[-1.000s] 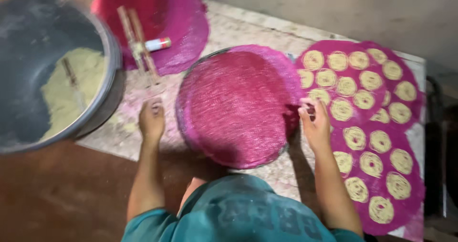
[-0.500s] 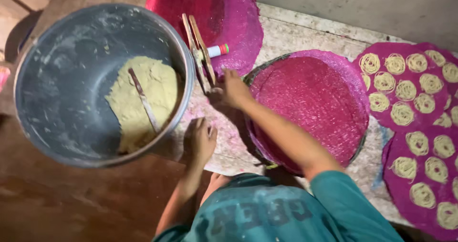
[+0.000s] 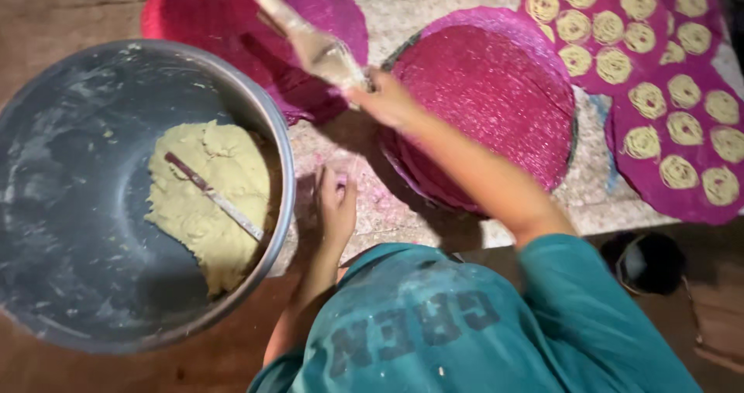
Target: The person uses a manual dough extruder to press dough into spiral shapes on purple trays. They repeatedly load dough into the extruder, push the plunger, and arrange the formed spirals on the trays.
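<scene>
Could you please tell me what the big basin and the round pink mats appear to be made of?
The basin looks like dull grey metal, judging by its thin shiny rim and floury smears. The empty pink mat seems woven plastic or dyed fibre: fine ribbed texture with a slight sheen; which one, I cannot tell.

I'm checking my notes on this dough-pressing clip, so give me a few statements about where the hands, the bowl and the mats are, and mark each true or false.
1. The right hand holds a wooden press lifted above the mats. True.
2. The left hand is inside the metal bowl. False: it rests flat on the ground sheet beside the bowl.
3. Yellow dough lies in the bowl with a thin utensil on it. True.
4. The round pink mat in front of the person is covered in dough spirals. False: it is bare; the spirals lie on the mats to the right.
5. The bowl is filled to the brim. False: the dough covers only part of the bottom.
</scene>
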